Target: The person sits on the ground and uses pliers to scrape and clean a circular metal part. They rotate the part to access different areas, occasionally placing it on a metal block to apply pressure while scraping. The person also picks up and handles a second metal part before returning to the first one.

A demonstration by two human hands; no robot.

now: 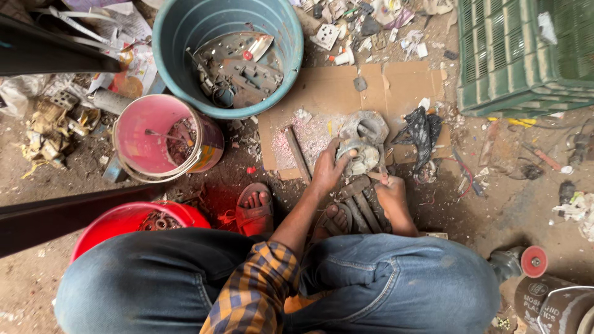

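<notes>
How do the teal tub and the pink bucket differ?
The teal tub is wider than the pink bucket. The tub holds large flat metal plates; the bucket holds a small pile of dark scrap and a thin rod. The tub sits farther from the hands, the bucket nearer the person's left foot. Both are round, open-topped, and stand on the dirt floor.

the metal casing [362, 143] lies on the cardboard sheet [396, 86] on the floor, with the left hand [329, 168] on it and the right hand [388, 193] just beside. tub [185, 25] and bucket [133, 139] sit to its left, crate [526, 55] to its right.
</notes>
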